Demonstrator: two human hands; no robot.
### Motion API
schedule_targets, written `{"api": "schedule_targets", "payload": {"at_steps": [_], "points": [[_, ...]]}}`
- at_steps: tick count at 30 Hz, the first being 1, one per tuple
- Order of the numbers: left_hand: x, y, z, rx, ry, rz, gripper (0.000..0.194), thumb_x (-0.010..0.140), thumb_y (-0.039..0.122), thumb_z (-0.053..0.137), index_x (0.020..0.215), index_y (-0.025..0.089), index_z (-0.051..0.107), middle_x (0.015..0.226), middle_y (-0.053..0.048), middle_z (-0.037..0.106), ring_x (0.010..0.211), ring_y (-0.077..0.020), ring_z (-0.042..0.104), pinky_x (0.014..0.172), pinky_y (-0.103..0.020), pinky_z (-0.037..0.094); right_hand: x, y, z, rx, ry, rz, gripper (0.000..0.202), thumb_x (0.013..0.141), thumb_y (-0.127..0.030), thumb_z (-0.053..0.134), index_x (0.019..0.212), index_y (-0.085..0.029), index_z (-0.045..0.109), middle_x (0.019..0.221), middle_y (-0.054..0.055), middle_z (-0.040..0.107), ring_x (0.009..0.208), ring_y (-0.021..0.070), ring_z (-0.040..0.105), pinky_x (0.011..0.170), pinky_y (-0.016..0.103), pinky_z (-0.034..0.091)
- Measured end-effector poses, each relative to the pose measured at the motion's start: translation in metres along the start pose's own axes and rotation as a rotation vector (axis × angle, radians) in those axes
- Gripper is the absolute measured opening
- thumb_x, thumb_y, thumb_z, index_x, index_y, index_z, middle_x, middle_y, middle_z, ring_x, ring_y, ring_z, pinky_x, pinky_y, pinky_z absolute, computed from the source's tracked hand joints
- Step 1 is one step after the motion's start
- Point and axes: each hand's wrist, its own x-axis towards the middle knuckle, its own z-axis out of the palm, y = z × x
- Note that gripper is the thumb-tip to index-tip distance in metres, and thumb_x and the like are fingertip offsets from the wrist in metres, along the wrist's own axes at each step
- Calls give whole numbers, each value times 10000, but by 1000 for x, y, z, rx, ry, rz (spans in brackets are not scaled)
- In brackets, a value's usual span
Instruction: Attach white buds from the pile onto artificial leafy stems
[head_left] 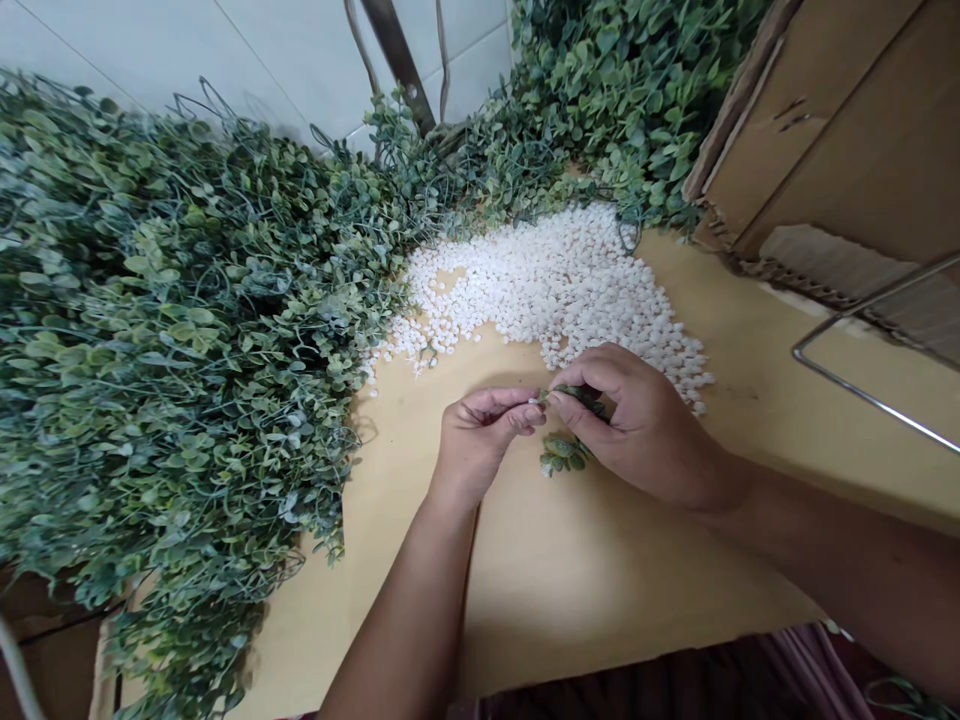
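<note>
My left hand (487, 430) is closed in a pinch on a tiny white piece at the tip of a green sprig. Fingertips of my right hand (637, 420) press round the same leafy sprig (587, 398), just right of the left fingertips. Below the hands hangs or lies another leafy part (564, 453) with a small white tip; whether it joins the held sprig I cannot tell. Beyond my hands, many small white pieces (540, 280) are spread on the tan board (585, 570).
A big heap of green artificial foliage (202, 300) covers the left side, and more foliage (622, 90) is piled at the back. At the right are a cardboard box (840, 120) and a bent metal rod (862, 390). White tiles (262, 50) stand behind.
</note>
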Motion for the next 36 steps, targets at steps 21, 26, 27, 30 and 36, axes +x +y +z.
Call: {"api": "schedule_targets", "payload": {"at_steps": [21,26,27,30,36], "points": [[1,-1,0,14,-10,9,238,462,291,842,623,166,718,553,-2,685,487,-82,565,534,-224,487,0,1,0,-34,10,-14,115,779,-154,486,694,-189,553,712,69,601,747,205,542,708,340,432],[1,-2,0,18,-4,14,232,463,281,838,628,166,722,555,-8,685,496,-96,576,540,-241,489,0,2,0,-35,12,-25,110,781,-158,486,703,-187,558,712,70,604,746,205,542,702,338,433],[1,-2,0,18,-1,14,233,462,281,838,629,167,723,556,-9,686,498,-97,578,542,-243,490,0,2,0,-34,12,-30,111,782,-157,486,704,-185,561,711,71,605,744,205,542,700,338,433],[1,-3,0,11,-4,23,241,464,291,838,640,170,725,556,-7,687,502,-97,582,547,-240,491,0,2,-1,-39,16,-43,116,785,-158,486,702,-176,565,705,79,608,739,208,542,695,340,433],[1,-3,0,18,-3,27,229,477,289,834,637,170,723,545,-4,681,501,-98,582,541,-236,487,0,2,0,-59,21,-41,114,783,-158,485,700,-178,560,712,77,610,739,205,543,700,340,435]]}}
